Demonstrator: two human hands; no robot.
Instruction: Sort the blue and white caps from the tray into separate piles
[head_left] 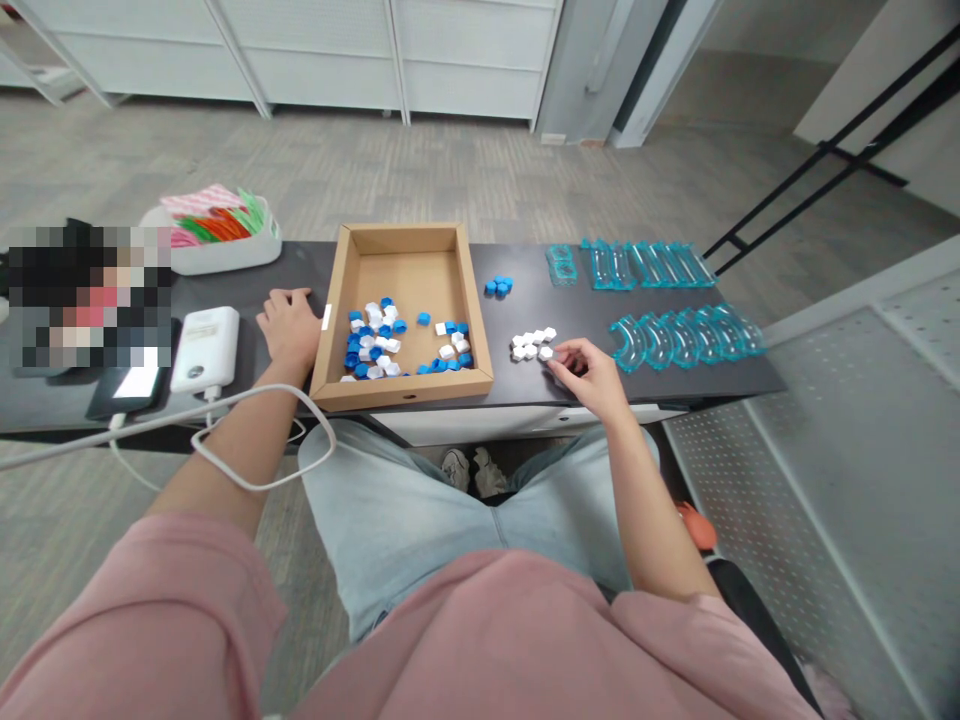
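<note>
A shallow cardboard tray (405, 245) sits on the dark table (525, 300), holding several blue and white hexagonal pieces (379, 340) at its near end. My left hand (289, 325) rests on the table just left of the tray, fingers curled under, nothing visible in it. My right hand (589, 370) lies right of the tray, fingertips pinched on a white piece (546, 353) at the edge of a small cluster of white pieces (531, 343). A small cluster of blue pieces (498, 286) lies farther back.
Clear teal curved track pieces (686, 335) lie in a row at the right, with straight ones (649, 263) behind. A white power bank (206, 348) with cable, a phone (127, 390) and a white basket of coloured strips (217, 230) stand at the left.
</note>
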